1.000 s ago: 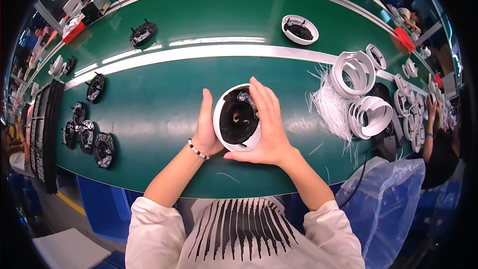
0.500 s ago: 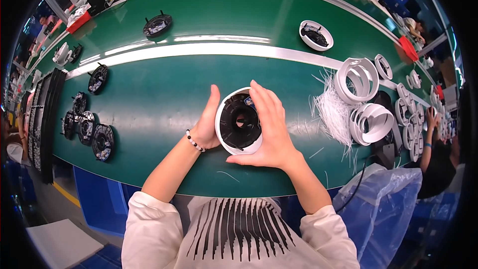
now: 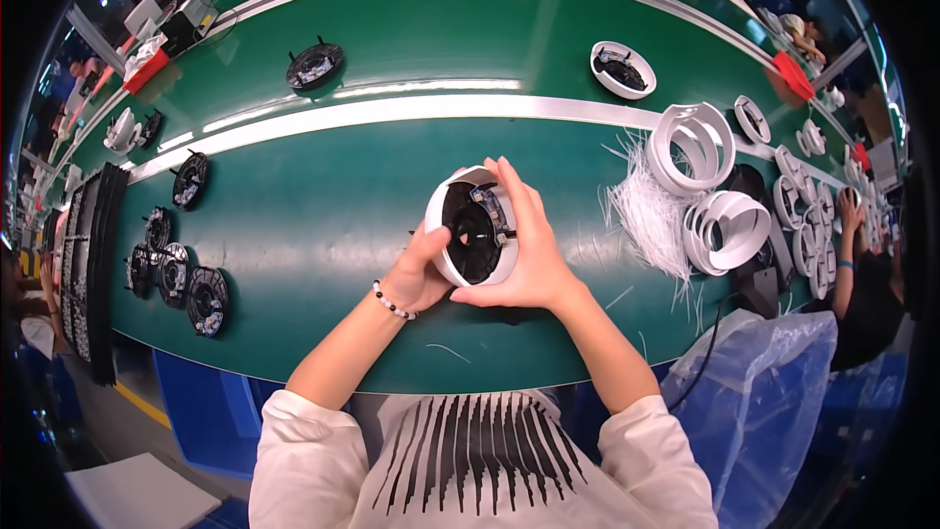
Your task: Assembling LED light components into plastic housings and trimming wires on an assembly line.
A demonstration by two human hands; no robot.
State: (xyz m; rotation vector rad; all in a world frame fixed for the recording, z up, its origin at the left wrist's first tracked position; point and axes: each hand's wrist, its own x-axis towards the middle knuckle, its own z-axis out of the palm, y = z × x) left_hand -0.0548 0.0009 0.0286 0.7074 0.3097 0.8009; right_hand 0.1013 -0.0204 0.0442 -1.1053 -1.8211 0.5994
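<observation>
Between my two hands, above the near middle of the bench, is a white round housing with a black disc inside it. A small blue circuit board shows on the disc's upper right side. My left hand grips the left side, its thumb pressed at the rim; its other fingers are partly hidden behind. My right hand is wrapped round the right side, fingers over the top edge and thumb along the bottom. The housing is tilted, with its open face toward me.
Several black discs with boards lie at the left beside a stack of black trays. White rings and a heap of thin white strips lie right. Across the metal strip sit a black disc and a filled white housing.
The housing has turned and tilted, bringing more of the circuit board into sight. My left thumb has come down from pointing up onto the rim. The view has shifted slightly.
</observation>
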